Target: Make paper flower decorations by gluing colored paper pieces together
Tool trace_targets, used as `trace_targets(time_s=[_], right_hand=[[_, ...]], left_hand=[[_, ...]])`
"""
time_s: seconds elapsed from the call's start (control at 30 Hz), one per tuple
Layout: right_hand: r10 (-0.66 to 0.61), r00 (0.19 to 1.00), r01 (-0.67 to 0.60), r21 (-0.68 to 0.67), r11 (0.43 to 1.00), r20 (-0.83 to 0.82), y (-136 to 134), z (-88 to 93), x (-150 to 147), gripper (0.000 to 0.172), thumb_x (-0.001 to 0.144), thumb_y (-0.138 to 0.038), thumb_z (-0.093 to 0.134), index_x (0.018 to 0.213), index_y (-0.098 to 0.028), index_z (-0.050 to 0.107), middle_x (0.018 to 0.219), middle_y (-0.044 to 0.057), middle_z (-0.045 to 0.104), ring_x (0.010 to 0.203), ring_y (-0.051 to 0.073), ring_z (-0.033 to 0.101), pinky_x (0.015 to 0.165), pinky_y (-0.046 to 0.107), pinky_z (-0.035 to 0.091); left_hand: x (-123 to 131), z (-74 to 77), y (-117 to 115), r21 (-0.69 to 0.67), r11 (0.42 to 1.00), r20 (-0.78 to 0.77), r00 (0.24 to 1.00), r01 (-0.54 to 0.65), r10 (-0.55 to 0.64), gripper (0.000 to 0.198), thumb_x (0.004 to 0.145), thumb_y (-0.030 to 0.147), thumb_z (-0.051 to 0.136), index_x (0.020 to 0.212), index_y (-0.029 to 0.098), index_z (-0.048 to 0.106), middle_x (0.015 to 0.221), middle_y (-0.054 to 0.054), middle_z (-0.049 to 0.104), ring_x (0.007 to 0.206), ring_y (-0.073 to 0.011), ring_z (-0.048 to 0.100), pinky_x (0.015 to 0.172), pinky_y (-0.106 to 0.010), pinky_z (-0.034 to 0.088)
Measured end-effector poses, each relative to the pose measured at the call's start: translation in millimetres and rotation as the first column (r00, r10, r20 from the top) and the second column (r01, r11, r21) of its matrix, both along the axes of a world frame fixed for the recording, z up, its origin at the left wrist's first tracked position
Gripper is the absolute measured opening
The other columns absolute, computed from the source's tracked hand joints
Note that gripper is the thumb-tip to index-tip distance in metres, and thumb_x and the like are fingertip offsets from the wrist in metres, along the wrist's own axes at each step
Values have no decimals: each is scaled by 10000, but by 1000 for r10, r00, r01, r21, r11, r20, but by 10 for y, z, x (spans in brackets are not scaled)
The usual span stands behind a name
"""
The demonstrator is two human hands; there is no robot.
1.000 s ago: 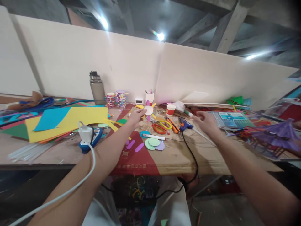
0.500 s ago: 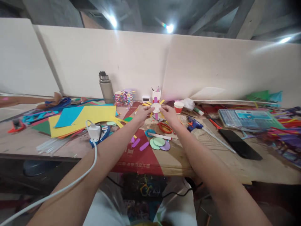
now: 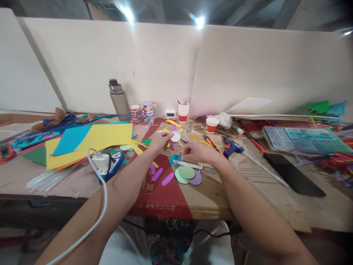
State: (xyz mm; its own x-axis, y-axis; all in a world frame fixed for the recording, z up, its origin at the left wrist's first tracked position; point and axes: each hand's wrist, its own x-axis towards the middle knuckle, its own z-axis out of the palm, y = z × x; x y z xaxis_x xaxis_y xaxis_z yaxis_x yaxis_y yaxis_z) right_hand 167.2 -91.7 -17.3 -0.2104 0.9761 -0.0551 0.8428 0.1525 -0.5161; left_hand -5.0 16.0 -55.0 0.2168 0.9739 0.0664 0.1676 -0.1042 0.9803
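My left hand (image 3: 160,141) pinches the edge of a white paper disc (image 3: 175,136) with purple and yellow strips sticking out around it like petals. My right hand (image 3: 196,151) is lower and to the right, its fingers curled together and pointing down over a blue disc (image 3: 174,159) and a white pen (image 3: 187,164); whatever is between those fingertips is hidden. Just below lie overlapping pale green discs (image 3: 187,172) and a lilac disc (image 3: 197,178). Loose purple strips (image 3: 168,179) lie to their left. Orange-handled scissors (image 3: 214,144) are partly covered by my right hand.
Yellow sheets (image 3: 110,134) and a plugged blue device (image 3: 114,163) lie left, its white cable crossing my left forearm. A bottle (image 3: 119,100), a stack of decorated discs (image 3: 148,112) and paper cups (image 3: 211,125) stand behind. Right are a glue gun (image 3: 232,146) and a phone (image 3: 293,175).
My right hand has let go of the petalled disc and moved down toward the blue disc and pen. My left hand still holds the petalled disc. The view has tilted slightly downward.
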Motion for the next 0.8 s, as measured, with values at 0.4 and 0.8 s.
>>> trace_targets(time_s=[0.4,0.8], right_hand=[[112,976,-117,16,993,186,-99,41,-105,70,725,-195,557,686,-174,612,638,3,618,564,108,495,510,230,273],[-145,827,230,91,969,-542,52,112,-42,173,830,-274,480,946,-187,574,673,-27,597,589,104,517,540,204,365]], left_hand=[[-47,63,-58,136,985,-349,925,-109,151,238,662,367,707,725,167,595,540,10,584,490,-123,526,500,-234,360],[-116,174,-113,325,942,-683,667,-88,298,401,717,452,685,968,144,633,1053,-151,664,1012,-271,591,821,-323,426]])
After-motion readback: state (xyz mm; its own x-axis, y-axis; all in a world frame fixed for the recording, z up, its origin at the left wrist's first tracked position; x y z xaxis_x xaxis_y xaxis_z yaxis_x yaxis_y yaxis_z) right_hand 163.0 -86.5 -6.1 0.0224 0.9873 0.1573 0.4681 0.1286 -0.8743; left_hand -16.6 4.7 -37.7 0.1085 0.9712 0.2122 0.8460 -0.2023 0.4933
